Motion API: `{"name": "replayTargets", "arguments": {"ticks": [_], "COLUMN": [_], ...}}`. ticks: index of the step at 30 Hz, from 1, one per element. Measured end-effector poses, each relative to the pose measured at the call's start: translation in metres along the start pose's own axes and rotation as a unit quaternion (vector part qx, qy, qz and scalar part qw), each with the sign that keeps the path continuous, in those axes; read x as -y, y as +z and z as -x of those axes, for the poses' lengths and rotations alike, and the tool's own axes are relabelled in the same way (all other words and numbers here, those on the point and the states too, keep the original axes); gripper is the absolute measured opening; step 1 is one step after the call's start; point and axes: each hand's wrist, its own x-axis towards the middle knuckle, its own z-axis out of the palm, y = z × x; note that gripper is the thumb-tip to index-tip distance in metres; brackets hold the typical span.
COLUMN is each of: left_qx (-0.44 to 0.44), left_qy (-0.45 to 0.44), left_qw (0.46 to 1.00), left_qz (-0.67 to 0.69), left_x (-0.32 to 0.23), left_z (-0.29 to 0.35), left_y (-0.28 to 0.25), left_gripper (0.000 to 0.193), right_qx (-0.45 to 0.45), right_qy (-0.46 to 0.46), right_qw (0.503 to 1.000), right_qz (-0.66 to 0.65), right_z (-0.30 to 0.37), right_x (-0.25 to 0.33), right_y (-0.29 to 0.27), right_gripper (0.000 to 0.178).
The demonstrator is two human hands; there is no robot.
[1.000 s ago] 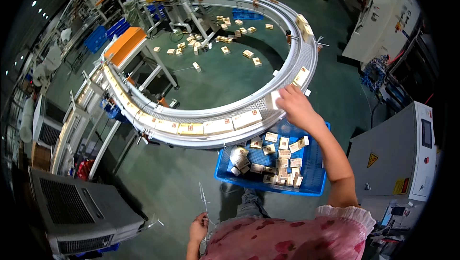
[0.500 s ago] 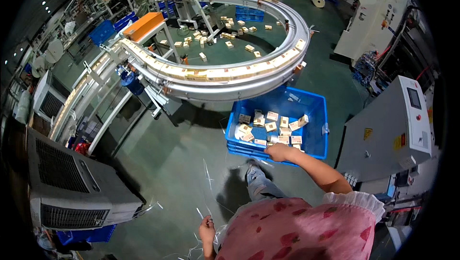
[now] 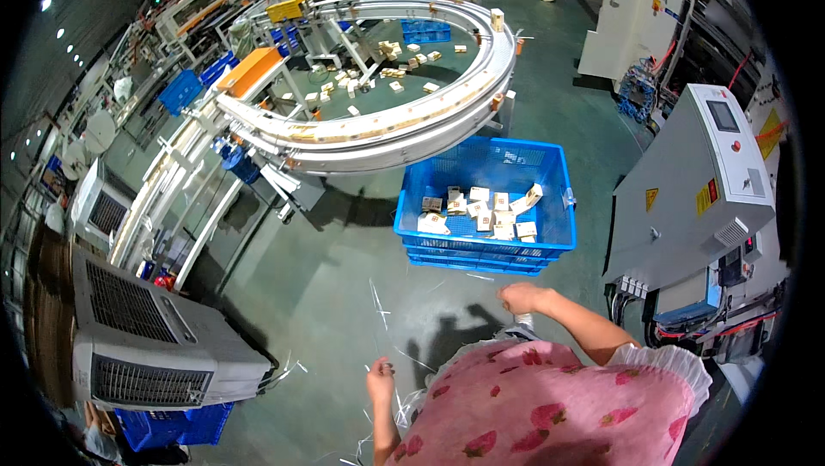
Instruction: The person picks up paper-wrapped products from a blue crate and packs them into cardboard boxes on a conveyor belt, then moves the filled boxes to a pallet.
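right hand [image 3: 522,298]: fingers clenched, near blue plastic crate [image 3: 550,247] | left hand [image 3: 379,378]: fingers maybe grasping thin clear strips [image 3: 378,303]

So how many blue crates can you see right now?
5 at least: one under the conveyor ahead, one inside the loop, two far left, one bottom left. More may be hidden.

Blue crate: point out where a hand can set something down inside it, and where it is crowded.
The blue crate has bare mesh floor in its far half, toward the curved conveyor. The near half is crowded with small cardboard boxes. The green floor beside it lies open.
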Motion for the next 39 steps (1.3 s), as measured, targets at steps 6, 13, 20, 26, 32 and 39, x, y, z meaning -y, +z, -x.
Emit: {"name": "replayTargets", "arguments": {"ticks": [6,13,20,26,32,39], "left_qx": [0.16,0.309,0.456,0.411,0.361,0.333], "left_qy": [0.111,0.243,0.346,0.222,0.166,0.134], "left_qw": [0.966,0.906,0.787,0.842,0.896,0.927], "left_qz": [-0.171,-0.159,-0.23,-0.269,-0.197,-0.11], "left_x": [-0.079,-0.209,-0.292,-0.285,-0.245,-0.198], "left_z": [-0.002,0.022,0.067,0.064,0.051,0.031], "left_y": [0.109,0.301,0.37,0.346,0.315,0.305], "left_gripper": [0.021,0.021,0.023,0.025,0.025,0.023], "right_qx": [-0.119,-0.159,-0.221,-0.187,-0.174,-0.128], "right_qy": [0.008,0.168,0.277,0.188,0.121,0.078], "right_qw": [0.984,0.949,0.901,0.924,0.951,0.972], "right_qz": [-0.132,-0.212,-0.249,-0.274,-0.226,-0.181], "right_z": [0.069,0.177,0.235,0.219,0.163,0.139], "right_x": [-0.095,-0.213,-0.284,-0.274,-0.27,-0.249], "right_y": [0.039,0.043,0.079,0.095,0.078,0.03], "right_gripper": [0.018,0.017,0.017,0.016,0.016,0.013]}}
